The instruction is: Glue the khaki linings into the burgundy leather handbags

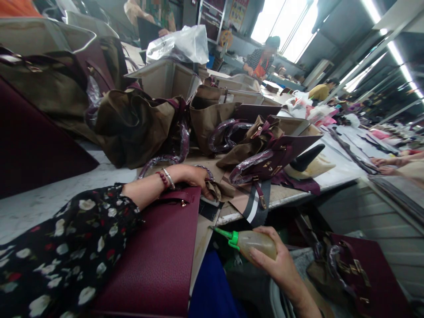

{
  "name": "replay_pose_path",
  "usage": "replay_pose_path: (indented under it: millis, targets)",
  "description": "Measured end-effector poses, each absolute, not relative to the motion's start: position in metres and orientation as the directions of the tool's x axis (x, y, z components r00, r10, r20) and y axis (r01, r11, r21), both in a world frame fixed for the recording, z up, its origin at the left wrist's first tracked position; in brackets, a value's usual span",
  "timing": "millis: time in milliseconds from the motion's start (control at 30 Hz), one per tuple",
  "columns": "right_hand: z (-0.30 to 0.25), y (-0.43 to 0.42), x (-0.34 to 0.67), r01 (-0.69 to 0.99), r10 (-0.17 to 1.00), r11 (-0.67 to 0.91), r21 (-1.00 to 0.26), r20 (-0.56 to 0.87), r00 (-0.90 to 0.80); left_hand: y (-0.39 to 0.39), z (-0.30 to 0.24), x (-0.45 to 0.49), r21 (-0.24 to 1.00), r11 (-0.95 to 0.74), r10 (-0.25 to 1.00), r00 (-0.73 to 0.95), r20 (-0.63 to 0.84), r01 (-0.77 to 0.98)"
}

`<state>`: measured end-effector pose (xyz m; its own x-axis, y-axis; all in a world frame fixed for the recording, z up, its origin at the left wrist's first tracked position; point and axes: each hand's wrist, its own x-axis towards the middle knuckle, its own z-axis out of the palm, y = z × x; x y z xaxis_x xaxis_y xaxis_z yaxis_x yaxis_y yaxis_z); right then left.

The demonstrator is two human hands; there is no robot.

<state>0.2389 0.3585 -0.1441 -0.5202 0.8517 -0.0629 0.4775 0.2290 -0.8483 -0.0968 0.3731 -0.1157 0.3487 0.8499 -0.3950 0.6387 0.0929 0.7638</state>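
Observation:
My right hand is wrapped round a squeeze bottle of brownish liquid, probably glue. Its green nozzle points left, beside the table's front edge. Over the far end of a burgundy leather handbag panel, my left hand is closed on a fold of brown fabric. The fingertips are partly hidden behind the cloth. Below my left wrist, a burgundy strap with a small metal fitting lies across the panel. A plastic-wrapped handle curves up just beyond my forearm.
Several brown and burgundy handbags crowd the table behind my left hand. A burgundy handbag stands near the edge, by a black-handled tool. Another handbag sits lower right. A co-worker's hands rest at the far right.

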Motion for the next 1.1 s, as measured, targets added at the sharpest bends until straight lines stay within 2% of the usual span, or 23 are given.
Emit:
replay_pose_path:
  millis: [200, 533, 733, 867, 1000, 1100]
  targets:
    - [-0.142, 0.352, 0.245, 0.46, 0.78, 0.25, -0.852, -0.104, -0.617, 0.373, -0.116, -0.096, 0.78, 0.094, 0.846, 0.363, -0.389, 0.618]
    - [-0.152, 0.359, 0.24, 0.458, 0.877, 0.226, -0.86, -0.024, -0.48, 0.374, -0.117, -0.097, 0.782, 0.084, 0.85, 0.365, -0.38, 0.617]
    - [-0.164, 0.365, 0.243, 0.429, 0.812, 0.246, -0.869, -0.057, -0.581, 0.374, -0.117, -0.096, 0.745, 0.107, 0.856, 0.321, -0.406, 0.658]
    - [-0.163, 0.358, 0.241, 0.406, 0.817, 0.231, -0.884, -0.051, -0.575, 0.374, -0.116, -0.095, 0.734, 0.115, 0.856, 0.308, -0.415, 0.669]
    - [-0.157, 0.348, 0.237, 0.397, 0.825, 0.193, -0.897, -0.07, -0.561, 0.372, -0.114, -0.095, 0.763, 0.064, 0.852, 0.363, -0.378, 0.643]
    - [-0.158, 0.344, 0.237, 0.415, 0.807, 0.174, -0.893, -0.112, -0.58, 0.372, -0.113, -0.095, 0.748, 0.106, 0.854, 0.325, -0.406, 0.655]
